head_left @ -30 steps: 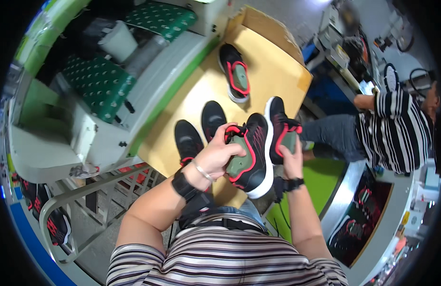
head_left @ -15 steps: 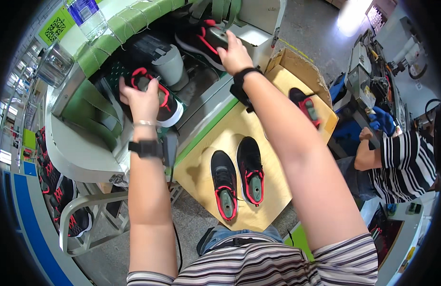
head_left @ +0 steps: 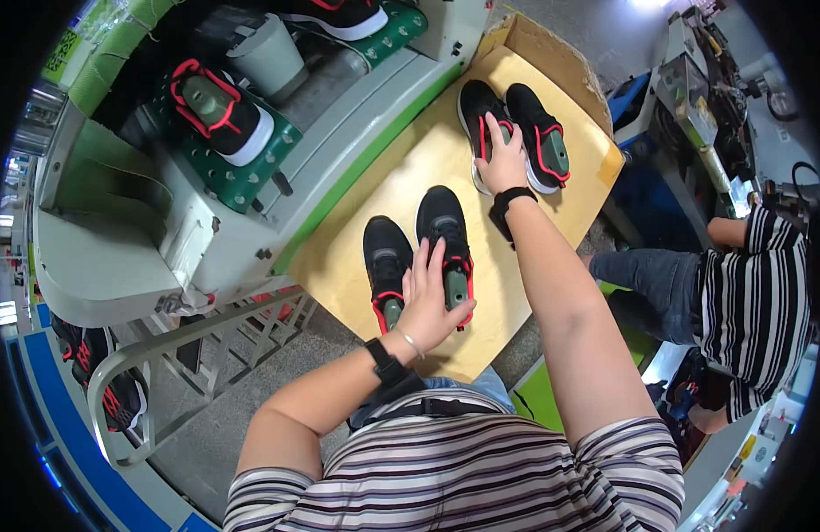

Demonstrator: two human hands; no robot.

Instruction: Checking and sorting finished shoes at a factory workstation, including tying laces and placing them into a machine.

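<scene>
My left hand (head_left: pixel 432 297) lies over the near pair of black sneakers with red collar trim, fingers spread and thumb out. It rests between the near left sneaker (head_left: pixel 385 251) and the near right sneaker (head_left: pixel 442 217), both with green lasts inside. Reaching farther out, my right hand (head_left: pixel 504 161) is on the far left sneaker (head_left: pixel 474 102), its fingers apart over the collar; whether it grips is not plain. Beside that one sits the far right sneaker (head_left: pixel 538 133), with a green last (head_left: pixel 556 152) showing in its opening.
A wooden board (head_left: pixel 365 346) bears both pairs, with a cardboard box edge (head_left: pixel 561 53) behind it. At left, a machine holds a sneaker (head_left: pixel 222 115) on a green pad (head_left: pixel 241 191) and another sneaker (head_left: pixel 343 18). A metal rack (head_left: pixel 153 355) stands below. A co-worker (head_left: pixel 738 293) is at right.
Both my hands have left the sneakers in the machine and come over the board, the left to the near pair, the right to the far pair. The view has shifted too.
</scene>
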